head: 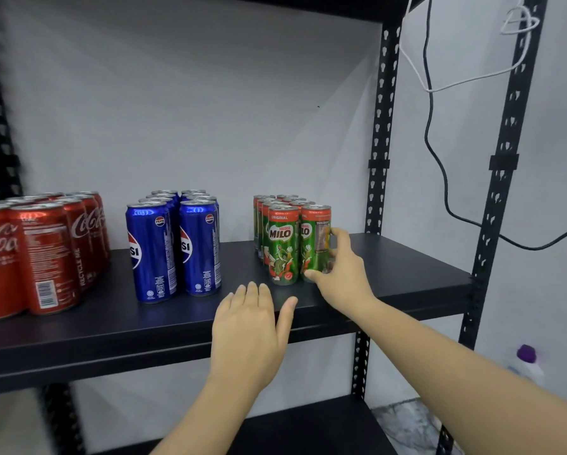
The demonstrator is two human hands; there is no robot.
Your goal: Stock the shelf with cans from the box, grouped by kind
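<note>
The front-right Milo can (315, 244), at centre right of the frame, was gripped by the right hand (341, 270), thumb low on its near side and fingers curled round its far side. The left hand (247, 326) was held flat and holding nothing, fingers straight, over the front edge of the shelf (406, 274). The can was stood at the front of the Milo group (275, 224), touching or just beside its neighbour; which could not be told.

A tip was judged the main risk: the can is tall and slim, and a sideways drag as the grip is let go could knock it into the rows behind and topple them. The front cans were stood near the shelf's front edge, so a forward pull could send one over it.

Open shelf was seen to the right of the Milo group, up to the black upright (379, 159), and between it and the Pepsi cans (174, 244). The Coca-Cola cans (39, 254) were crowded at the lower left. The box was not in view.
</note>
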